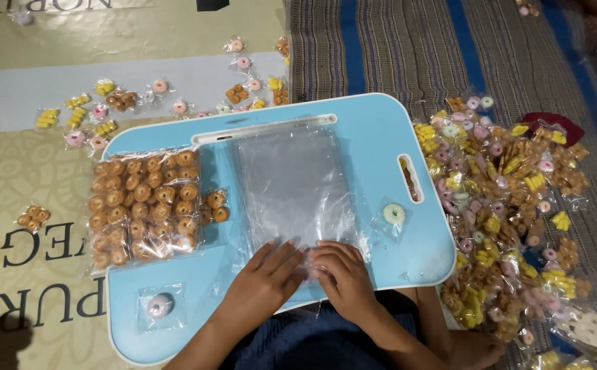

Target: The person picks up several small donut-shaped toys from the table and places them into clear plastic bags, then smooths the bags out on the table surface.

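A stack of clear plastic bags [291, 185] lies in the middle of a light blue lap tray [374, 130]. My left hand [264, 284] rests flat on the near end of the stack, fingers spread. My right hand [343, 274] sits beside it, fingers curled and pinching the near edge of the top bag. A clear pack filled with small brown ring cookies [144, 205] lies on the tray's left part. One small packet with a pink ring [159, 305] lies near the front left corner, and one with a pale green ring [394, 214] lies at the right.
A big heap of small wrapped snack packets [511, 205] in pink, yellow and brown covers the striped mat [380, 48] to the right. More packets [107, 103] lie scattered on the printed sheet beyond and left of the tray. My knee shows below the tray.
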